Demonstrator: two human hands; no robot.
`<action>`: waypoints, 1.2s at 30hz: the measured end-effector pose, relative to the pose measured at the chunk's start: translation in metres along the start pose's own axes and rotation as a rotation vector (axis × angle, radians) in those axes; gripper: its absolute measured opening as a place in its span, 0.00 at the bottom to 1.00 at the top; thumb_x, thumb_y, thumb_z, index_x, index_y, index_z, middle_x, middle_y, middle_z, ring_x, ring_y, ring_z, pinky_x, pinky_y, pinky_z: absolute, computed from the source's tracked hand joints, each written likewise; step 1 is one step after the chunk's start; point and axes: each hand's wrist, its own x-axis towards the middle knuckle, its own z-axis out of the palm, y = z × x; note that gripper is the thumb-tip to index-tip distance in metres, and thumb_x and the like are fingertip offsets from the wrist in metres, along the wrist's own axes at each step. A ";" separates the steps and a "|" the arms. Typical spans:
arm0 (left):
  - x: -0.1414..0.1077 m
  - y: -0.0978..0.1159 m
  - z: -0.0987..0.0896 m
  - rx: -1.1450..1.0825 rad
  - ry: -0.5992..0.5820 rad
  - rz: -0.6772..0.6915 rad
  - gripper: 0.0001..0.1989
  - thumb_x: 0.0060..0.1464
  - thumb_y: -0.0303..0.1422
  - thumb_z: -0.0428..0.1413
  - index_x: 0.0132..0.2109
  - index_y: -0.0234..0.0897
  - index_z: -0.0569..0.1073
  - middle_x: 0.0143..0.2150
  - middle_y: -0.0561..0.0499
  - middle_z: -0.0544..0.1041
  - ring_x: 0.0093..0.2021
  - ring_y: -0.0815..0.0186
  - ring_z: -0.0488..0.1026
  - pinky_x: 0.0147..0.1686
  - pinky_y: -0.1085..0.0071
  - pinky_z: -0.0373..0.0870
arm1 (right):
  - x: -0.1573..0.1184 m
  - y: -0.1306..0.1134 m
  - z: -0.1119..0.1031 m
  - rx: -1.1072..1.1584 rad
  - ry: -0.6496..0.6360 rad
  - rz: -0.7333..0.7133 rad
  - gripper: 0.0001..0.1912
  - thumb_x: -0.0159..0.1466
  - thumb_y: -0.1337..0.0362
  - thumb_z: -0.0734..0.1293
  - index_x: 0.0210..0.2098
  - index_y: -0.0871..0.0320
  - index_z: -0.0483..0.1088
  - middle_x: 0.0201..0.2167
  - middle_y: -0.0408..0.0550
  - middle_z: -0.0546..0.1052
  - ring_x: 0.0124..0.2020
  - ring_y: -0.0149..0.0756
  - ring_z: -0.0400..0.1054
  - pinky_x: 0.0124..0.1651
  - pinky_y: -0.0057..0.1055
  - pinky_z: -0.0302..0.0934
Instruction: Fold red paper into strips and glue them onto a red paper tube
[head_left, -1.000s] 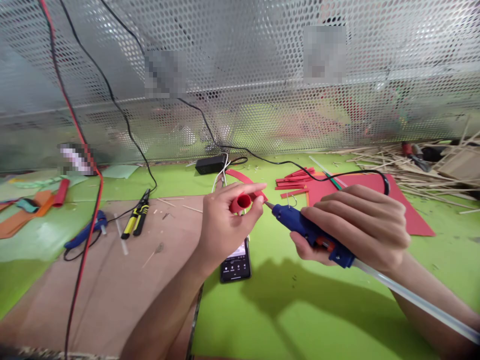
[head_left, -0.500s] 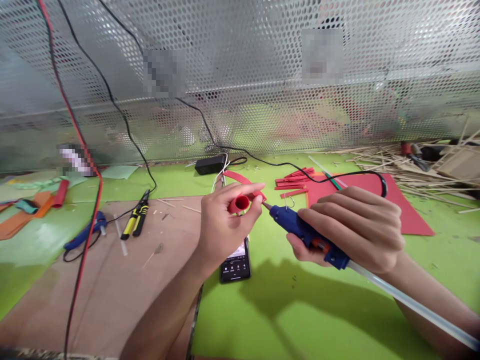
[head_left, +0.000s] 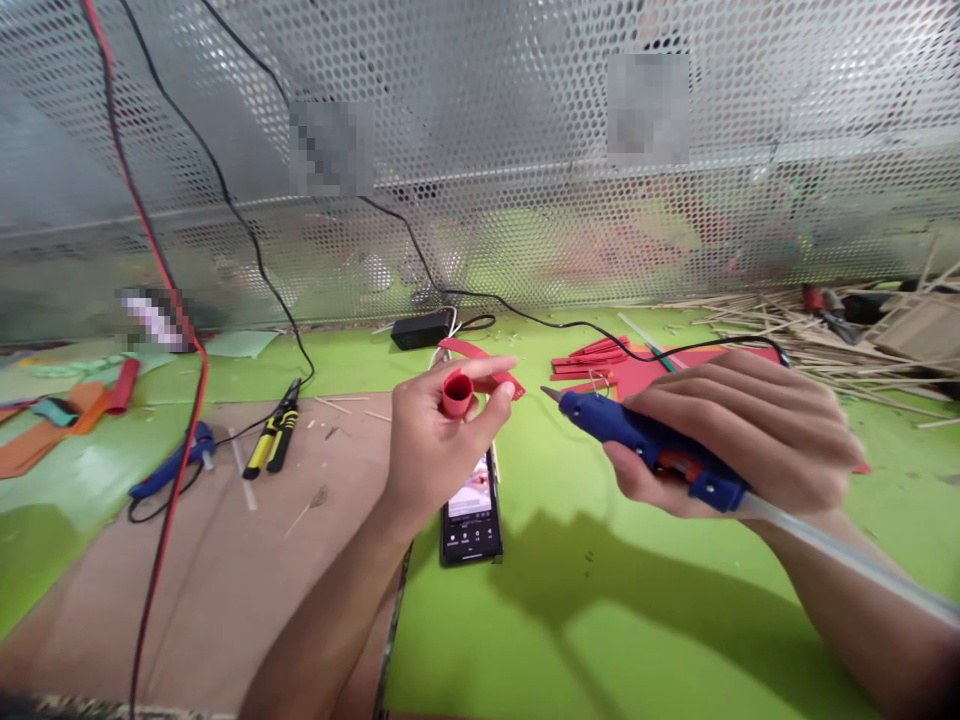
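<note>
Pliers (head_left: pixel 274 437) lie at 9 o'clock on the brown board, untouched. Left hand (head_left: pixel 435 450) is closed around a small red paper roll (head_left: pixel 456 393), open end facing the camera, above the phone (head_left: pixel 470 515). Right hand (head_left: pixel 739 435) is clamped on the blue glue gun (head_left: pixel 645 448). Gun's long axis runs from 4 to 10 o'clock; nozzle points at the roll, a short gap apart. Roll sits at 9 o'clock from the nozzle.

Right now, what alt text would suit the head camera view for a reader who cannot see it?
A person's left hand holds a small red paper roll while the right hand grips a blue hot glue gun, nozzle aimed toward the roll but apart from it. A phone lies below on the green table.
</note>
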 end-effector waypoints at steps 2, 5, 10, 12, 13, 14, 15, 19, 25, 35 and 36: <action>0.001 -0.001 -0.001 -0.023 0.002 -0.026 0.10 0.60 0.32 0.67 0.49 0.43 0.85 0.34 0.51 0.85 0.31 0.65 0.81 0.28 0.71 0.76 | -0.004 0.005 0.004 0.055 0.037 0.154 0.09 0.61 0.58 0.78 0.39 0.52 0.79 0.26 0.41 0.81 0.26 0.37 0.76 0.32 0.36 0.70; 0.004 -0.002 -0.002 -0.086 -0.010 -0.062 0.12 0.59 0.33 0.67 0.50 0.41 0.84 0.36 0.50 0.85 0.36 0.62 0.84 0.28 0.72 0.79 | -0.013 0.021 0.024 0.184 0.159 0.559 0.09 0.64 0.53 0.77 0.37 0.52 0.81 0.28 0.42 0.82 0.26 0.35 0.76 0.31 0.33 0.69; 0.010 -0.005 -0.006 -0.156 -0.022 -0.071 0.14 0.57 0.32 0.68 0.51 0.39 0.82 0.39 0.49 0.85 0.39 0.61 0.84 0.40 0.68 0.83 | -0.044 0.046 0.080 0.594 0.087 1.089 0.20 0.58 0.51 0.80 0.44 0.56 0.78 0.36 0.47 0.84 0.33 0.40 0.78 0.33 0.33 0.71; 0.011 -0.005 -0.008 -0.174 -0.018 -0.072 0.16 0.57 0.31 0.69 0.52 0.39 0.82 0.39 0.49 0.85 0.40 0.61 0.84 0.42 0.68 0.83 | -0.057 0.048 0.100 0.708 -0.052 1.150 0.24 0.56 0.53 0.80 0.47 0.57 0.78 0.38 0.49 0.84 0.36 0.41 0.78 0.38 0.36 0.72; 0.012 -0.005 -0.009 -0.179 -0.016 -0.073 0.16 0.57 0.31 0.69 0.52 0.39 0.81 0.39 0.49 0.85 0.40 0.61 0.84 0.42 0.68 0.83 | -0.064 0.046 0.109 0.736 -0.144 1.147 0.23 0.57 0.54 0.80 0.47 0.58 0.78 0.40 0.50 0.84 0.39 0.42 0.78 0.42 0.38 0.72; 0.012 -0.005 -0.009 -0.184 -0.014 -0.074 0.16 0.57 0.31 0.69 0.53 0.39 0.81 0.39 0.50 0.85 0.40 0.61 0.84 0.41 0.67 0.83 | -0.069 0.044 0.116 0.729 -0.222 1.128 0.22 0.57 0.54 0.79 0.47 0.58 0.78 0.42 0.51 0.84 0.40 0.43 0.77 0.45 0.39 0.71; 0.013 -0.005 -0.010 -0.190 -0.010 -0.072 0.16 0.57 0.31 0.68 0.53 0.38 0.81 0.38 0.50 0.84 0.39 0.61 0.85 0.41 0.67 0.83 | -0.074 0.042 0.124 0.716 -0.306 1.102 0.21 0.58 0.55 0.78 0.47 0.57 0.79 0.43 0.50 0.83 0.42 0.43 0.77 0.47 0.39 0.70; 0.013 -0.004 -0.010 -0.194 -0.014 -0.067 0.16 0.57 0.30 0.68 0.53 0.38 0.81 0.38 0.51 0.84 0.39 0.62 0.84 0.40 0.69 0.82 | -0.085 0.034 0.147 0.686 -0.394 1.119 0.18 0.57 0.55 0.77 0.43 0.57 0.79 0.37 0.48 0.82 0.36 0.41 0.74 0.39 0.36 0.66; 0.014 -0.002 -0.013 -0.250 -0.071 -0.089 0.16 0.58 0.29 0.68 0.53 0.40 0.81 0.37 0.51 0.84 0.39 0.64 0.84 0.43 0.69 0.82 | -0.087 0.033 0.161 0.673 -0.480 1.104 0.15 0.61 0.52 0.75 0.38 0.57 0.80 0.28 0.45 0.79 0.27 0.36 0.67 0.30 0.33 0.59; 0.015 -0.003 -0.014 -0.322 -0.163 -0.158 0.19 0.56 0.31 0.69 0.55 0.37 0.80 0.36 0.50 0.83 0.38 0.62 0.84 0.42 0.68 0.83 | -0.107 0.022 0.130 0.457 -0.396 1.009 0.27 0.60 0.49 0.78 0.53 0.56 0.76 0.50 0.58 0.81 0.52 0.54 0.74 0.52 0.48 0.69; 0.015 -0.003 -0.014 -0.333 -0.181 -0.165 0.20 0.56 0.31 0.69 0.55 0.38 0.79 0.35 0.50 0.83 0.38 0.62 0.84 0.43 0.67 0.83 | -0.111 0.021 0.123 0.432 -0.376 0.987 0.29 0.59 0.49 0.80 0.54 0.56 0.76 0.52 0.59 0.80 0.55 0.56 0.73 0.55 0.51 0.69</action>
